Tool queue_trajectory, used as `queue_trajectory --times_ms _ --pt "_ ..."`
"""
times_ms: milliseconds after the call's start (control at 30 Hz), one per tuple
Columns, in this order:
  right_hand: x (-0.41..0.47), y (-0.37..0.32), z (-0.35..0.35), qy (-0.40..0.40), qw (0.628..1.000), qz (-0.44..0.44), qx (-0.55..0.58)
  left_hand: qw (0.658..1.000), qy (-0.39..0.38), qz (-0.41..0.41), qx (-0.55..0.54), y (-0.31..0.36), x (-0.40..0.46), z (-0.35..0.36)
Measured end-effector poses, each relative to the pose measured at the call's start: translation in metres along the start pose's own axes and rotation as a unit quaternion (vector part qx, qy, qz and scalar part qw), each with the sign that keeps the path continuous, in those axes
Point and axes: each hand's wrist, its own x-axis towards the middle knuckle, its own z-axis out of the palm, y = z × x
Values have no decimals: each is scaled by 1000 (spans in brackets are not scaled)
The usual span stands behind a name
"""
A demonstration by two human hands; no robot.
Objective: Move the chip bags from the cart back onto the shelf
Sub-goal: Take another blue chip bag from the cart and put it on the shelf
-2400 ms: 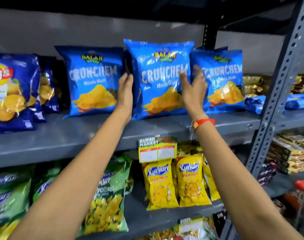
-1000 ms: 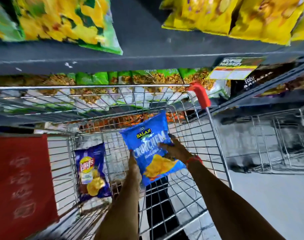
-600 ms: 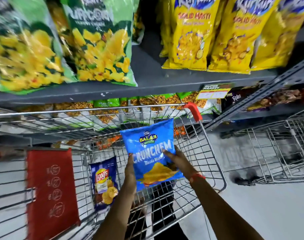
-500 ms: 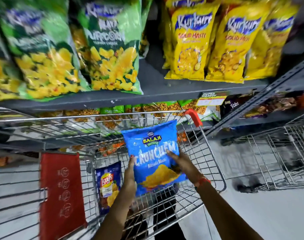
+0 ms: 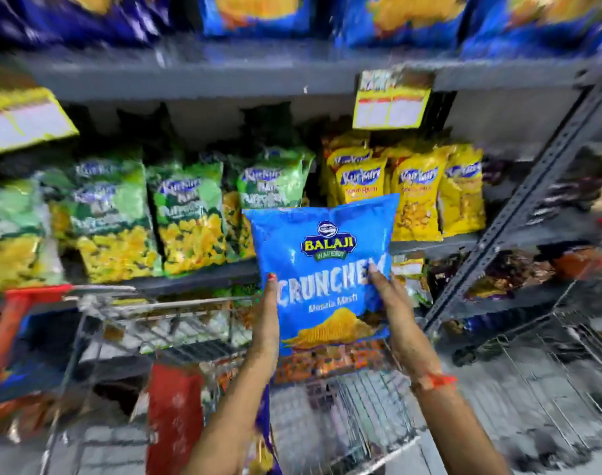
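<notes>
A bright blue Balaji Crunchem chip bag (image 5: 322, 265) is held upright in the air above the wire cart (image 5: 176, 313), in front of the middle shelf. My left hand (image 5: 267, 320) grips its left edge and my right hand (image 5: 390, 303), with an orange wristband, grips its right edge. A sliver of a dark blue bag (image 5: 265, 437) shows low in the cart beside my left forearm. Along the top of the view, blurred blue bags (image 5: 255, 12) stand on the grey upper shelf (image 5: 203, 73).
Green Kurkure bags (image 5: 186, 217) and yellow Kurkure bags (image 5: 416, 193) fill the middle shelf. A yellow price tag (image 5: 390, 101) hangs from the upper shelf edge. A slanted grey upright (image 5: 519, 200) stands at right. A second wire cart (image 5: 550, 371) sits at lower right.
Both hands have lifted the blue Crunchem bag up out of the cart to the height of the middle shelf. The view has swung upward, so the upper shelf with blue bags now shows.
</notes>
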Motion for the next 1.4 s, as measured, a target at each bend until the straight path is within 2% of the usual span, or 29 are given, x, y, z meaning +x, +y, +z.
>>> queue_trajectory --times_ms 200,300,433,567,733,867,1067,1233,1400 --pt "-14 -112 37 -41 990 -131 9 977 -70 200 0 96 -16 30" --pt "-13 -166 55 -70 981 -178 22 960 -92 264 0 142 -13 44" --pt "2 -231 83 -89 969 -227 44 933 -95 348 -6 212 -6 67" --pt "30 -288 114 -103 954 -275 56 903 -51 427 -7 276 10 92" --pt "75 -326 156 -114 955 -272 37 889 -3 454 50 337 53 104" --pt "108 -338 180 -87 959 -266 36 878 42 463 114 363 94 108" --pt "193 -319 203 -42 954 -294 -47 875 77 470 83 364 137 113" --pt "158 -321 201 -29 958 -276 -67 880 96 451 118 361 155 114" --pt "164 -319 197 -24 957 -276 -87 873 140 439 158 361 155 112"
